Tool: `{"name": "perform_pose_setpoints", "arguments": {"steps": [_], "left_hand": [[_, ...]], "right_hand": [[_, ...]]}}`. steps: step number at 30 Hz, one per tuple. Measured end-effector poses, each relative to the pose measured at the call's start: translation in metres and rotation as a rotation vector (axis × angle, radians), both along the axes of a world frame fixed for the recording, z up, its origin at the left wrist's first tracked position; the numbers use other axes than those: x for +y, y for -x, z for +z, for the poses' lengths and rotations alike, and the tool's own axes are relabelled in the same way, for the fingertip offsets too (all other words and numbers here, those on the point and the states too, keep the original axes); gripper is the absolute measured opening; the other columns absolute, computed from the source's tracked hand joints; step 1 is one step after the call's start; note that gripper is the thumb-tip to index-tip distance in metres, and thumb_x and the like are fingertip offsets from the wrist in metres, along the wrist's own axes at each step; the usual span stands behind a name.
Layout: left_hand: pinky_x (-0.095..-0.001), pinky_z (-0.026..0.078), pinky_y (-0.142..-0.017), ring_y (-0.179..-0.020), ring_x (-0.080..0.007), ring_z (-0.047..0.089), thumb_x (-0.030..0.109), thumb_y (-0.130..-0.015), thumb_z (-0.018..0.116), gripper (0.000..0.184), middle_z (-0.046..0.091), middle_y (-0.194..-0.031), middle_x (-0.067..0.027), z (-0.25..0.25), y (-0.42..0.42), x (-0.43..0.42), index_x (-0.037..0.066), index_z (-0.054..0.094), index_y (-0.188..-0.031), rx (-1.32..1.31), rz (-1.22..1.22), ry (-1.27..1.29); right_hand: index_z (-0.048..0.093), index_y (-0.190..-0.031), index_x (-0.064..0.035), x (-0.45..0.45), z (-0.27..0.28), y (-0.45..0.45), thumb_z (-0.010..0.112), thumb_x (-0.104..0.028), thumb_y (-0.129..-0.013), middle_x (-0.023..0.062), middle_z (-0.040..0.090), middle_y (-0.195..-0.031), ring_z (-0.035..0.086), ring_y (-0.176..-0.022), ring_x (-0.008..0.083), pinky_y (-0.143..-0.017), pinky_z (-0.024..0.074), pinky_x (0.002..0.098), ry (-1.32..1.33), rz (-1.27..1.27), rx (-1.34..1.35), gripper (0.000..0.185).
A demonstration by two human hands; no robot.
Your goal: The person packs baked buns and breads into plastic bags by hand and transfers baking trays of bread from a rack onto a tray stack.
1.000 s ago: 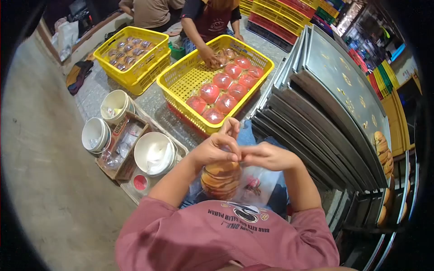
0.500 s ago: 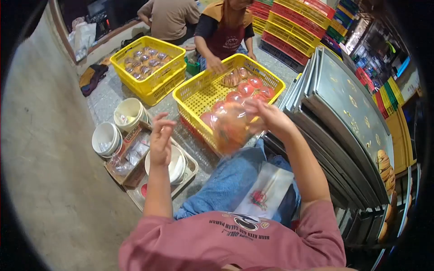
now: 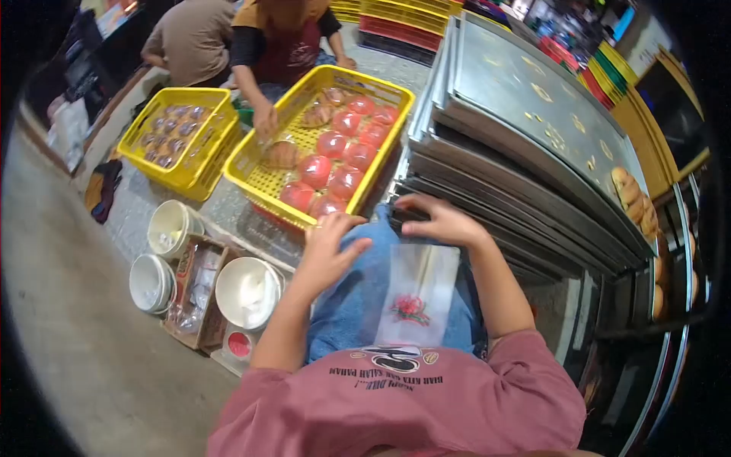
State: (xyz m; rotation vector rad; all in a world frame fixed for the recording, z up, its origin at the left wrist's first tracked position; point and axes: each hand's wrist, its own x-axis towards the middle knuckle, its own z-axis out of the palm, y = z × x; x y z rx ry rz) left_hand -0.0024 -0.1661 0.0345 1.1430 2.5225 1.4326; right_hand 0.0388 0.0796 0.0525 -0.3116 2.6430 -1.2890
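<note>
My left hand (image 3: 330,247) is over my knee, close to the near corner of the yellow crate (image 3: 242,186), thumb and fingers apart and nothing in them. Across from it, my right hand (image 3: 442,222) hovers above my other knee beside the stacked trays, its fingers curved and empty. Between my arms, clear plastic bags with a red print (image 3: 411,306) lie flat on my lap. Inside the crate sit several wrapped red-topped buns (image 3: 314,170) and a few striped brown ones (image 3: 283,154).
A co-worker's hand (image 3: 265,118) reaches into the crate. Another yellow crate (image 3: 199,171) holds chocolate-striped buns. White buckets (image 3: 245,293) and a cardboard box (image 3: 217,278) stand at left. Stacked metal trays (image 3: 525,114) rise at right, with bread (image 3: 633,199) on top. A second person (image 3: 189,42) sits behind.
The wrapped bun that was near my right hand has left it, and more wrapped buns show in the crate. Both hands have come down over my lap. The view has shifted right.
</note>
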Motion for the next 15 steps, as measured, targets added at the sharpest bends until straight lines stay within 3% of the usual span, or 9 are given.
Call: {"name": "perform_pose_setpoints", "arguments": {"steps": [1, 3, 5, 7, 9, 11, 15], "left_hand": [[-0.0391, 0.031, -0.084, -0.097, -0.0261, 0.046, 0.034, -0.076, 0.060, 0.037, 0.052, -0.096, -0.0092, 0.004, -0.007, 0.018, 0.008, 0.055, -0.102, 0.133, -0.017, 0.102], [-0.0424, 0.030, -0.081, -0.101, -0.0257, 0.044, 0.035, -0.073, 0.063, 0.040, 0.051, -0.101, -0.0086, -0.002, -0.018, 0.050, 0.011, 0.054, -0.104, 0.238, -0.096, 0.280], [-0.0413, 0.032, -0.074, -0.089, -0.0268, 0.047, 0.016, -0.071, 0.060, 0.021, 0.051, -0.089, -0.0087, -0.010, -0.025, 0.069, 0.009, 0.053, -0.089, 0.410, -0.145, 0.353], [-0.0396, 0.034, -0.071, -0.082, -0.0285, 0.049, 0.005, -0.069, 0.056, 0.015, 0.051, -0.084, -0.0108, -0.012, -0.025, 0.076, 0.007, 0.052, -0.083, 0.236, -0.233, 0.119], [-0.0393, 0.035, -0.068, -0.078, -0.0306, 0.049, 0.000, -0.067, 0.053, 0.013, 0.051, -0.080, -0.0128, -0.013, -0.030, 0.082, 0.005, 0.052, -0.079, 0.308, -0.228, 0.005], [-0.0392, 0.034, -0.069, -0.079, -0.0288, 0.048, 0.002, -0.067, 0.054, 0.016, 0.050, -0.078, -0.0119, -0.009, -0.030, 0.080, 0.005, 0.053, -0.083, 0.369, -0.260, 0.117], [-0.0387, 0.035, -0.068, -0.078, -0.0295, 0.047, -0.002, -0.065, 0.054, 0.014, 0.048, -0.077, -0.0125, 0.008, -0.041, 0.082, 0.003, 0.053, -0.077, 0.532, -0.154, 0.029]], "right_hand": [[0.053, -0.109, -0.0040, 0.007, -0.016, -0.012, 0.065, -0.043, -0.072, 0.0152, 0.055, -0.108, 0.051, -0.104, 0.0257, -0.089, 0.0392, 0.0352, -0.080, -0.026, 0.035, 0.054], [0.059, -0.096, -0.0058, 0.013, -0.034, -0.029, 0.064, -0.039, -0.073, 0.0125, 0.059, -0.094, 0.054, -0.096, 0.0261, -0.089, 0.0363, 0.0381, -0.292, 0.012, -0.151, 0.041], [0.061, -0.085, -0.0075, 0.011, -0.046, -0.046, 0.061, -0.031, -0.075, 0.0101, 0.059, -0.082, 0.055, -0.088, 0.0264, -0.091, 0.0315, 0.0428, -0.191, -0.004, 0.112, 0.025], [0.062, -0.089, -0.0106, 0.011, -0.037, -0.061, 0.056, -0.022, -0.080, 0.0088, 0.061, -0.091, 0.054, -0.096, 0.0220, -0.095, 0.0256, 0.0477, -0.324, -0.062, 0.190, 0.016], [0.061, -0.089, -0.0096, 0.005, -0.035, -0.071, 0.058, -0.018, -0.077, 0.0070, 0.058, -0.089, 0.053, -0.097, 0.0218, -0.094, 0.0290, 0.0442, -0.273, -0.181, 0.512, 0.014], [0.061, -0.087, -0.0090, 0.005, -0.034, -0.073, 0.061, -0.014, -0.073, 0.0069, 0.055, -0.082, 0.054, -0.085, 0.0230, -0.084, 0.0379, 0.0372, -0.289, -0.200, 0.670, 0.015], [0.060, -0.084, -0.0087, -0.001, -0.020, -0.074, 0.060, -0.014, -0.072, 0.0057, 0.054, -0.075, 0.055, -0.077, 0.0214, -0.080, 0.0389, 0.0366, -0.302, -0.195, 0.869, 0.013]]}}
